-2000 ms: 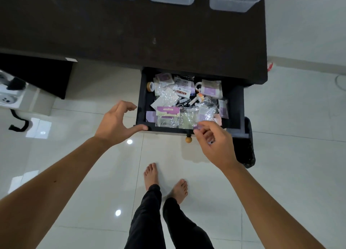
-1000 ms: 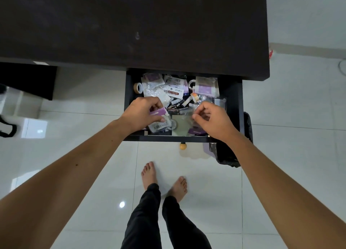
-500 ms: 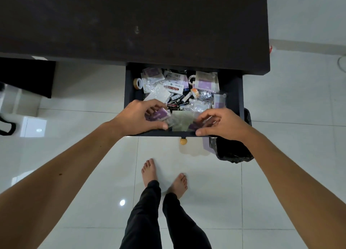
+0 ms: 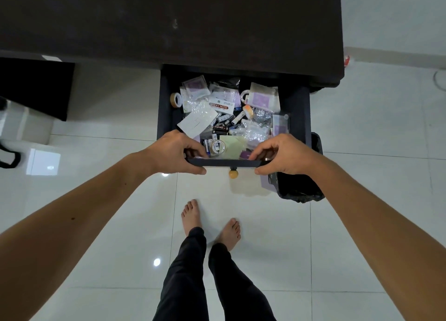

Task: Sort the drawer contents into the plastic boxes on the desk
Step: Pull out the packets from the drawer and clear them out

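- My left hand (image 4: 174, 152) grips the front edge of the drawer (image 4: 231, 162) near its left end, thumb under the front panel and fingers curled over the rim into the drawer.
- My right hand (image 4: 283, 154) grips the same edge near its right end in the same way, thumb below and fingers hooked over the top.
- Half a second ago both hands were among the packets at the front of the drawer; now they clasp the rim itself, and I cannot tell whether any packet is trapped under the fingers.
- With my fingers off them, a pale green note pad (image 4: 233, 146) and a small round clear tape roll (image 4: 218, 147) now show between my hands, just behind the front panel.
- The drawer stands pulled out from under the dark desk (image 4: 169, 21), its round wooden knob (image 4: 233, 174) showing below the front panel between my thumbs.
- Inside lie a sticky note pack (image 4: 221, 105), a roll of tan tape (image 4: 176, 100) by the left wall, several batteries (image 4: 223, 125) in the middle, and purple-and-clear packets (image 4: 264, 99) towards the back right.
- The plastic boxes seen on the desk two seconds ago are out of view now.
- A black bin (image 4: 301, 188) stands on the white tiled floor (image 4: 362, 200) just right of the drawer, partly behind my right wrist.
- My bare feet (image 4: 191, 214) stand on the tiles below the drawer.
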